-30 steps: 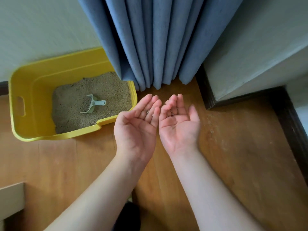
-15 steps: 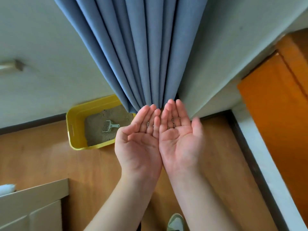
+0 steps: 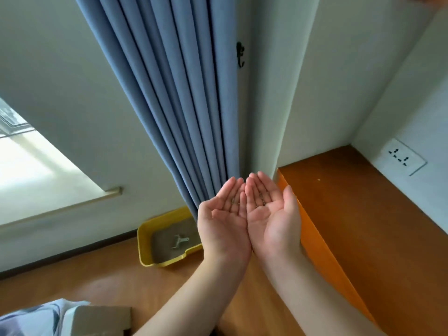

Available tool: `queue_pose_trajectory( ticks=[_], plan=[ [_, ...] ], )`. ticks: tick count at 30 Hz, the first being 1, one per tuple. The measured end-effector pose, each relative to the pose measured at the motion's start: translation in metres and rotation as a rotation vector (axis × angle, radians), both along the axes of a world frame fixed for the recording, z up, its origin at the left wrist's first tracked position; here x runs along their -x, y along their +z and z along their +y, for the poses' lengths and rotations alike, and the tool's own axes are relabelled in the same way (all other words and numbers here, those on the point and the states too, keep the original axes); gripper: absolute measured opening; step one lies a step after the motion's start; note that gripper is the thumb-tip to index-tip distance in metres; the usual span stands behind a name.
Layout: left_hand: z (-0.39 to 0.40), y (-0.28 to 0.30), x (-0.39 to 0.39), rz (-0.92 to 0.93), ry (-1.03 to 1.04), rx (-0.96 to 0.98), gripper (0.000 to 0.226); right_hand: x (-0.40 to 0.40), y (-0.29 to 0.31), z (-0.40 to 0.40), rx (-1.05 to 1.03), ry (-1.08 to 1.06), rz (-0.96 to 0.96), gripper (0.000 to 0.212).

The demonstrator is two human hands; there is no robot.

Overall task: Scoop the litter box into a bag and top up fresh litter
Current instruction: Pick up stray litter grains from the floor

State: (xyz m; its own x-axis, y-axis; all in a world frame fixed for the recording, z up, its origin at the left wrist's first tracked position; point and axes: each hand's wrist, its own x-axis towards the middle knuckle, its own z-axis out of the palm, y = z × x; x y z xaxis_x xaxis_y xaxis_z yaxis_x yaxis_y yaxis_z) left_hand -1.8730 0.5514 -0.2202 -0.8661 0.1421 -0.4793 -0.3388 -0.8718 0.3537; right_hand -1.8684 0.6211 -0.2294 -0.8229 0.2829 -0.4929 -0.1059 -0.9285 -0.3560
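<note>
Seen from the head camera, the left hand point(image 3: 224, 223) and right hand point(image 3: 271, 214) are held side by side, palms up and cupped, fingers straight; a few dark litter grains point(image 3: 260, 200) are carried on them. No writing is legible. The yellow plastic litter box point(image 3: 145, 241), with grainy grey litter point(image 3: 164, 251) and a pale scoop point(image 3: 179, 240), is set on the wooden floor point(image 3: 97, 282) below-left, apart from the hands, beside pleated blue curtains point(image 3: 181, 93).

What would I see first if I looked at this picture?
Two open hands, the left hand and the right hand, cupped side by side in the middle with a few litter grains on them. Behind hangs a blue curtain, and the yellow litter box with its scoop sits on the floor below.
</note>
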Motion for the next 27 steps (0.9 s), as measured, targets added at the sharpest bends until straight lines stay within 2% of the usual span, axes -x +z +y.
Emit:
queue_pose_trajectory(
  ticks=[6, 13, 21, 27],
  plan=[
    [0.001, 0.06, -0.056, 0.044, 0.005, 0.042, 0.045, -0.054, 0.058, -0.001, -0.064, 0.016, 0.039, 0.054],
    [-0.011, 0.099, -0.103, 0.077, 0.017, 0.118, 0.046, -0.095, 0.083, -0.018, -0.022, 0.073, 0.102, 0.055],
    [-0.025, 0.117, -0.129, 0.125, -0.047, 0.118, 0.046, -0.125, 0.105, -0.033, -0.089, 0.018, 0.136, 0.056],
    [-0.076, 0.123, -0.148, 0.164, -0.093, 0.087, 0.047, -0.148, 0.113, -0.083, -0.127, -0.025, 0.172, 0.056]
  ],
)
